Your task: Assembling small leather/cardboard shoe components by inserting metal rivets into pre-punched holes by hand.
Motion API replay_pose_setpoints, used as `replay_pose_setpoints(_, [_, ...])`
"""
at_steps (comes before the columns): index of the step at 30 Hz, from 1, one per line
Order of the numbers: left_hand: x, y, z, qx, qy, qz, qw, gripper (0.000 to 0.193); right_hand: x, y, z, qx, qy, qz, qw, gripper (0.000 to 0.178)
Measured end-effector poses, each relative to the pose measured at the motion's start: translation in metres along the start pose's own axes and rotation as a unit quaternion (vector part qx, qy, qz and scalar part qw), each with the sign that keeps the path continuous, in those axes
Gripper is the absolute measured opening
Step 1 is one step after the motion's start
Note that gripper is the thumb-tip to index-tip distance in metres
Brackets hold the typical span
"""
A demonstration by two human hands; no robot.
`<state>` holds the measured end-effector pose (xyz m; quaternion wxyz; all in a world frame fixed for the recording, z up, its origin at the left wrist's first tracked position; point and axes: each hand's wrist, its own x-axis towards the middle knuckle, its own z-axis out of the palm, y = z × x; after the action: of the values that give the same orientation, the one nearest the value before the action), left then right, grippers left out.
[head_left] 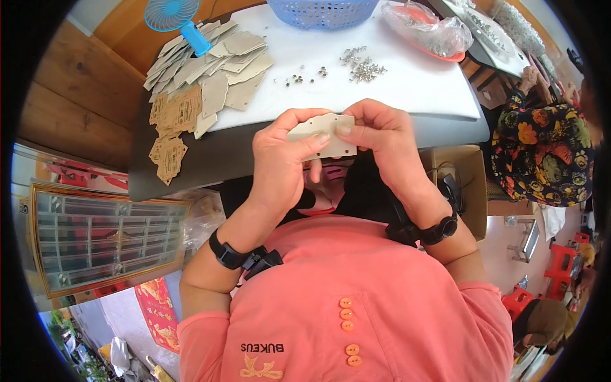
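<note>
My left hand (280, 153) and right hand (389, 137) pinch the pale scalloped card (335, 147) between them, thumbs on its face.

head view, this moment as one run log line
left hand: grips card, left end; right hand: grips card, right end; table: card pile left, metal bits centre, blue basket back

fan (172, 15), upper left, is showing blue | basket (326, 19), top centre, is showing periwinkle | cloth (286, 105), upper centre, is showing white | card (335, 146), centre, is showing pale beige | shirt (299, 274), bottom centre, is showing coral with orange buttons (345, 314) | blouse (541, 149), far right, is showing orange and yellow florals on black
</note>
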<state>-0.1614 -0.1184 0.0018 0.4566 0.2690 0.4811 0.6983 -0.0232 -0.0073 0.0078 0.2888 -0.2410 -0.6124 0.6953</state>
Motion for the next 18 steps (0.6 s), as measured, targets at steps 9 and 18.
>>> replay_pose_setpoints(9, [0.014,0.01,-0.008,-0.017,-0.008,-0.043,0.999,0.031,0.079,-0.039,-0.102,-0.528,0.119,-0.101,0.835,0.011])
replay_pose_setpoints(18, [0.028,0.009,-0.007,-0.042,-0.019,-0.066,0.997,0.031,0.1,-0.037,-0.094,-0.635,0.042,-0.049,0.769,0.013])
